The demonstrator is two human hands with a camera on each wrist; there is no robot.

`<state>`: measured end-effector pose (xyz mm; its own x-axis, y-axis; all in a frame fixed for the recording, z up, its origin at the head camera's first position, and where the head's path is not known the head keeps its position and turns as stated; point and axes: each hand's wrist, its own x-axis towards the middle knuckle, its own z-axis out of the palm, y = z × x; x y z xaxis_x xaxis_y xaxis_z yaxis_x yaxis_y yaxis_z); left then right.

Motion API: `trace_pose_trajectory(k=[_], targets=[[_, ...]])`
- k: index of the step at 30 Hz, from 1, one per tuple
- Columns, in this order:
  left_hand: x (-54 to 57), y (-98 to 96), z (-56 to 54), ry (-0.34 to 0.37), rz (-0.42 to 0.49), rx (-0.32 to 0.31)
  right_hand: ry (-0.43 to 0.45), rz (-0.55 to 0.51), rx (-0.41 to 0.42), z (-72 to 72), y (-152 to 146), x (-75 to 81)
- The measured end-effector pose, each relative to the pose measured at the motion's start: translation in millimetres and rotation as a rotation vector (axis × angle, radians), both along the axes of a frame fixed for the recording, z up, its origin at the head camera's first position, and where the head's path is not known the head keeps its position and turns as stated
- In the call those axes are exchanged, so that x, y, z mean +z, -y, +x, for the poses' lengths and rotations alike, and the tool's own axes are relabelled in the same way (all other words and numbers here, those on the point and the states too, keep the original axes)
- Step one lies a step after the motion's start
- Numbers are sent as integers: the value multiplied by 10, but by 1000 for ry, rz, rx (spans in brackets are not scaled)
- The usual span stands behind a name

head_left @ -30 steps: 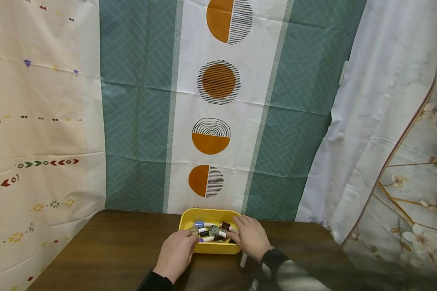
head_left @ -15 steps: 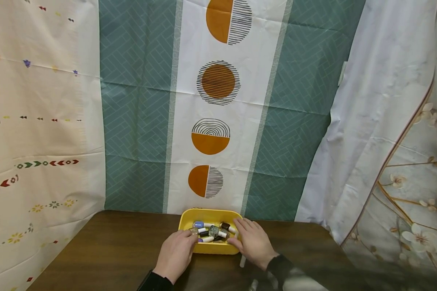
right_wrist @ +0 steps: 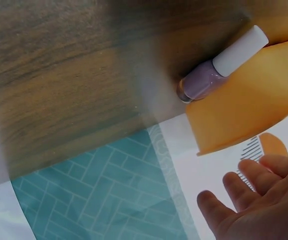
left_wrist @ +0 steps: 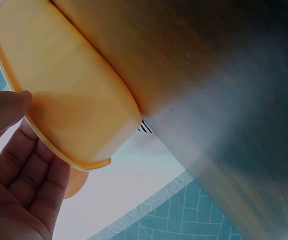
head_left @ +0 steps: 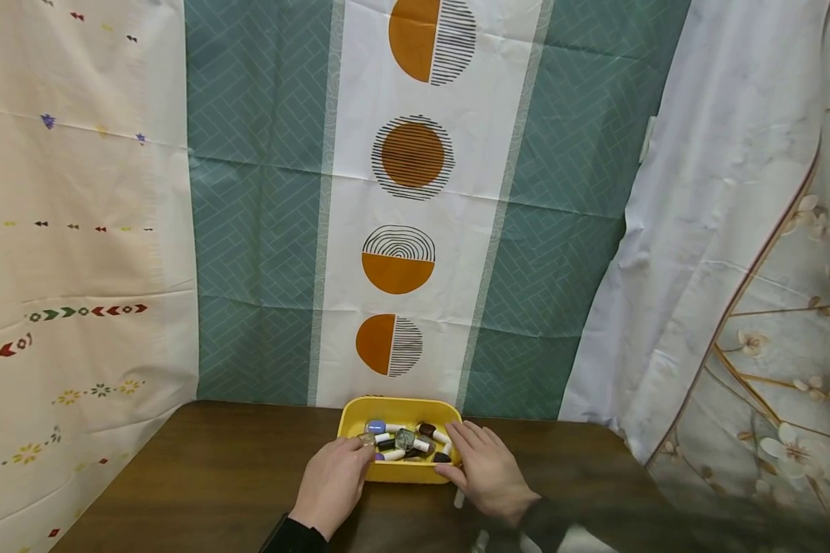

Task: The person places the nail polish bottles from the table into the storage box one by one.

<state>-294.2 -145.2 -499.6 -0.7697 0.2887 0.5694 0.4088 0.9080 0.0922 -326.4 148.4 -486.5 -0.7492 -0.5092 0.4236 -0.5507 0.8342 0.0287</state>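
A yellow plastic bin [head_left: 415, 474] stands on the table, holding several nail polish bottles lying in a jumble, among them a blue one [head_left: 375, 425] and a glittery grey one [head_left: 405, 439]. My left hand [head_left: 332, 482] grips the bin's left front rim; the left wrist view shows the thumb [left_wrist: 9, 107] on the outer wall and the fingers inside. My right hand [head_left: 489, 472] is at the right rim with its fingers extended and nothing held. Below it in the right wrist view, a purple nail polish bottle [right_wrist: 203, 80] with a white cap stands beside the bin.
Nearer me on the brown table [head_left: 235, 476] is another small pale object [head_left: 480, 541], partly in blur. A green and white patterned cloth [head_left: 263, 230] hangs right behind the bin, with pale curtains at both sides. A dark blur covers the lower right.
My right hand has drawn back a little to the right and toward me, uncovering a dark bottle in the bin's right front corner. The left hand and bin have stayed put.
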Motion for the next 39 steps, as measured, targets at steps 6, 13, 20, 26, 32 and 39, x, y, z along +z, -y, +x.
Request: trace_pose_trajectory(k=[6, 13, 20, 26, 32, 39], targets=[[-4, 5, -4, 2, 1, 1, 23, 33, -23, 31, -43, -27], [2, 0, -2, -6, -2, 3, -52, 21, 39, 122, -105, -23], [8, -2, -5, 7, 2, 4, -224, 23, 125, 210, -185, -36], [10, 1, -11, 31, 5, 12, -158, 19, 107, 330, -206, 8], [-8, 13, -25, 13, -6, 9, -88, 1, 79, 419, -216, 8], [-11, 10, -31, 2, -18, 2, -80, 14, 66, 510, -217, -3]])
